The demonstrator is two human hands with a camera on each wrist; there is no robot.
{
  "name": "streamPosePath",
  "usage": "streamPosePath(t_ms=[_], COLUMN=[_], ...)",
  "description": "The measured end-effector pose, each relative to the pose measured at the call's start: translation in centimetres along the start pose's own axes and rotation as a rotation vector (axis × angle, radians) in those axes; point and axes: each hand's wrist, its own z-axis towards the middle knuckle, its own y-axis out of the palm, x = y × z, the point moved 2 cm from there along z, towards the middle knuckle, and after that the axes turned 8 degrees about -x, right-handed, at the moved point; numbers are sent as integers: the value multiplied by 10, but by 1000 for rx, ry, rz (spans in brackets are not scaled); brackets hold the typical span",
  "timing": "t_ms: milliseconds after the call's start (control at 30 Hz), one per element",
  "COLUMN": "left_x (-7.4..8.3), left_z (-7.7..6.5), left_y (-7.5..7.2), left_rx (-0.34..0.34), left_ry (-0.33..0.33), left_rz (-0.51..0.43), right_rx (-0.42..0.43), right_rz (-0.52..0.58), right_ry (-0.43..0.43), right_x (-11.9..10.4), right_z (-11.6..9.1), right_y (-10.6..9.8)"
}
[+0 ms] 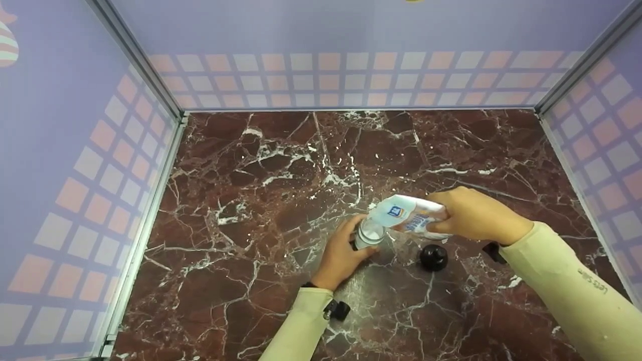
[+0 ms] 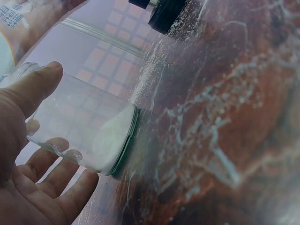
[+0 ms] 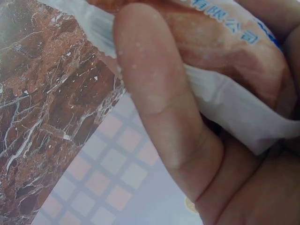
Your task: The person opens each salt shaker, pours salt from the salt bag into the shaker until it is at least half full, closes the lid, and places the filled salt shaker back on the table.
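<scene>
My left hand (image 1: 343, 253) grips a clear glass jar (image 2: 77, 122) round its side, thumb near the neck. White grainy powder (image 2: 115, 133) lies at the bottom of the jar, banked to one side. In my right hand (image 1: 469, 213) is a soft white plastic bag (image 1: 409, 214) with blue and orange print, pinched between thumb and fingers. The bag tilts down to the left, its end right over the jar's mouth. A few white grains stick to the right thumb (image 3: 150, 79) in the right wrist view.
A round black lid (image 1: 434, 257) sits on the marbled dark red tabletop (image 1: 225, 291), right of the jar and below the bag. White grains (image 2: 147, 77) are scattered on the table near the jar. Purple panels with pink and white squares (image 1: 328, 80) enclose the back and sides.
</scene>
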Motion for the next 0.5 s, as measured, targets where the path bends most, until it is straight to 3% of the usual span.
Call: streamPosePath(t_ms=[500], left_x=[-2], left_z=[0], left_y=[0], left_rx=[-9], left_ry=[-9], left_rz=[17], right_rx=[-14], right_rz=[-19], right_ry=[7], right_x=[-1], right_z=[2], right_y=[-2])
